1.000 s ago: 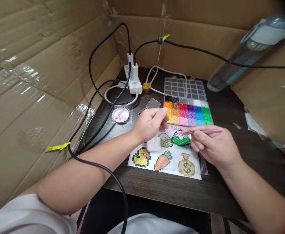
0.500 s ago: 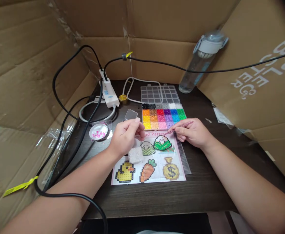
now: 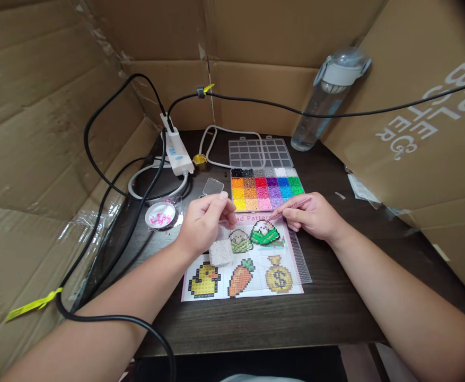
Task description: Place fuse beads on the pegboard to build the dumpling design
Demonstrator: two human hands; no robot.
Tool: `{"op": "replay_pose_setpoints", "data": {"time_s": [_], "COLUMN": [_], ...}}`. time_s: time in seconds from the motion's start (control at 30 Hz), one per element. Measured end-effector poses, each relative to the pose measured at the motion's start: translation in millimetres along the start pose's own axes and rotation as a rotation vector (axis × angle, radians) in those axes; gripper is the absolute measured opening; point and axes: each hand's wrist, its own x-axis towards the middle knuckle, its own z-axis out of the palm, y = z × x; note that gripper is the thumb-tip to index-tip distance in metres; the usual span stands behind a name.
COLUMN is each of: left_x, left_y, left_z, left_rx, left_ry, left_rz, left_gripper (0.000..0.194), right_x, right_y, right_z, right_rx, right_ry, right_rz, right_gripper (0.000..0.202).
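Observation:
My right hand (image 3: 314, 216) is closed round a thin pinkish pair of tweezers (image 3: 291, 207). Their tip reaches a green, white and black bead figure (image 3: 265, 234) on a clear pegboard (image 3: 300, 260). My left hand (image 3: 206, 218) is curled with thumb and fingers together; whatever they may hold is hidden. Just below those fingers is a small clear box of white beads (image 3: 220, 252). A printed pattern sheet (image 3: 242, 294) lies under the pegboard, showing a duck, a carrot and a money bag.
Behind the sheet sits a compartment box of coloured beads (image 3: 261, 193), its lid (image 3: 252, 154) folded back. At left are a white dish with pink beads (image 3: 160, 215), a power strip (image 3: 177, 154) and a looping black cable (image 3: 108, 196). A water bottle (image 3: 323, 106) leans against the cardboard wall.
The tweezers' tip has shifted very slightly on the bead figure, and the right hand has moved a little to the left. My left hand stays almost where it was.

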Motion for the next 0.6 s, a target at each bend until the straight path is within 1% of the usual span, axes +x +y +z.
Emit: {"op": "replay_pose_setpoints", "data": {"time_s": [0.17, 0.33, 0.6], "left_x": [-0.5, -0.6, -0.7], "left_y": [0.6, 2.1, 2.0], "left_z": [0.2, 0.6, 0.3], "left_rx": [-0.012, 0.0, 0.013], "left_ry": [0.0, 0.004, 0.001], "left_rz": [-0.012, -0.016, -0.011], "left_gripper": [0.041, 0.04, 0.04], "right_x": [-0.3, -0.6, -0.6], "right_y": [-3.5, -4.9, -4.7], "right_z": [1.3, 2.3, 2.1], "right_rx": [-0.036, -0.013, -0.037], "right_ry": [-0.002, 0.002, 0.001], "right_rz": [0.008, 0.014, 0.016], "right_gripper": [0.022, 0.021, 0.021]}}
